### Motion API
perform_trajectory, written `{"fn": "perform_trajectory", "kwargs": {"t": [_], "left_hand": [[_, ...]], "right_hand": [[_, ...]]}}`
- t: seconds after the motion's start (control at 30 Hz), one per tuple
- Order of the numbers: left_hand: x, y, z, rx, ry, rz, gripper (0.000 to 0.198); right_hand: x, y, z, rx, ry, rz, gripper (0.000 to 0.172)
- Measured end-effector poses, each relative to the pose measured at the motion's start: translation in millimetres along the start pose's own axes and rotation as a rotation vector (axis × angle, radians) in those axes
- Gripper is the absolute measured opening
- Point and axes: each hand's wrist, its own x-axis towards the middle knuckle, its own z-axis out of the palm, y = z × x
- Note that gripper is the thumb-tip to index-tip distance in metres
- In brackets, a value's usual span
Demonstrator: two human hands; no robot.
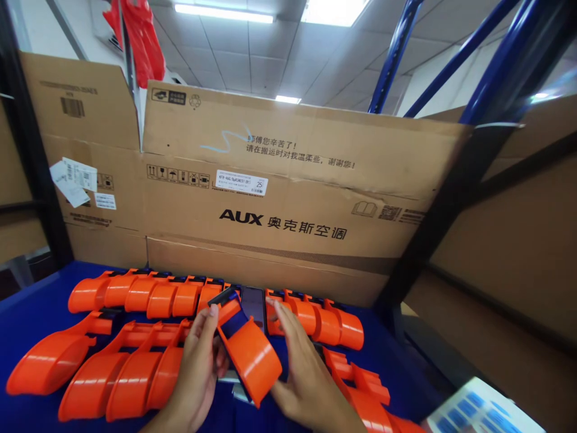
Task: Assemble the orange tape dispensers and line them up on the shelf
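An orange plastic tape dispenser (247, 349) with a dark inner part sits tilted between both my hands above the blue table (27, 319). My left hand (198, 367) pinches its upper end with thumb and fingers. My right hand (302, 373) supports it from below and the right, its fingers stretched toward a row of orange dispensers (315, 322). A dark flat object (252, 304) lies just behind the held dispenser.
Several more orange dispensers lie in rows at the left (112, 373) and along the back (148, 294), others at the right (360, 391). A large AUX cardboard box (293, 198) walls the back. Blue rack posts (487, 78) stand at right. A sheet of blue labels (478, 412) lies bottom right.
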Motion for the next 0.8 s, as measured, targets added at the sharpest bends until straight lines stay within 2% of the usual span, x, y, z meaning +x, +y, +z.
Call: {"fn": "perform_trajectory", "kwargs": {"t": [0.03, 0.1, 0.2, 0.33, 0.43, 0.57, 0.63, 0.73, 0.8], "left_hand": [[1, -1, -0.3, 0.010, 0.004, 0.009, 0.039], [1, -3, -0.6, 0.027, 0.018, 0.028, 0.040], [0, -6, -0.8, 0.082, 0.017, 0.015, 0.041], [-1, -6, -1.4, 0.109, -0.043, -0.042, 0.043], [-3, -3, -0.6, 0.129, -0.135, -0.046, 0.040], [-9, 1, 2.4, 0.156, -0.224, -0.067, 0.035], [-11, 0, 3.2, 0.168, -0.253, -0.091, 0.034], [-13, -2, 2.5, 0.184, -0.279, -0.101, 0.033], [-12, -3, 1.5, 0.186, -0.283, -0.086, 0.032]], "right_hand": [[0, -1, -1, -0.048, 0.003, -0.076, 0.087], [0, -4, -3, -0.133, -0.012, -0.185, 0.084], [0, -10, -6, -0.204, -0.053, -0.234, 0.076], [1, -19, -21, -0.203, -0.089, -0.097, 0.073], [1, -14, -52, -0.220, -0.049, 0.026, 0.073], [-3, 26, -113, -0.497, 0.034, 0.202, 0.066], [-7, 55, -138, -0.681, -0.013, 0.363, 0.066], [-17, 95, -154, -0.854, -0.163, 0.655, 0.060], [-26, 112, -151, -0.854, -0.210, 0.717, 0.053]]}}
